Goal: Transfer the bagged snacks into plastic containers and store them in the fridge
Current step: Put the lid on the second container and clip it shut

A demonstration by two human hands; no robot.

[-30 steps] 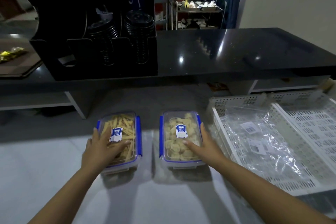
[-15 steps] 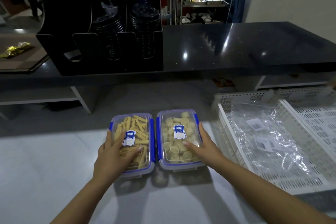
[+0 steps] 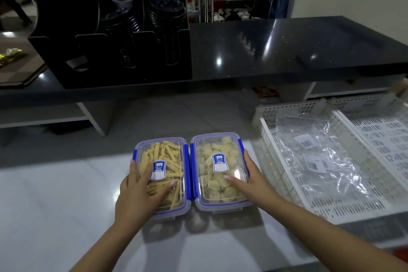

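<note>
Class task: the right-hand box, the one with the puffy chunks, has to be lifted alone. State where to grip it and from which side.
Grip the right box across its short ends, near and far, from above. Its left long side sits flush against the left box, leaving no finger room there, while both ends are free. The right hand now lies flat on its lid and outer long side.

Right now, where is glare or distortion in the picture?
Head view: bright glare spots on the black countertop and a dull reflection on the white table; wide-angle bending curves the counter edge; the white perforated tray looks slightly soft near the right border.
</note>
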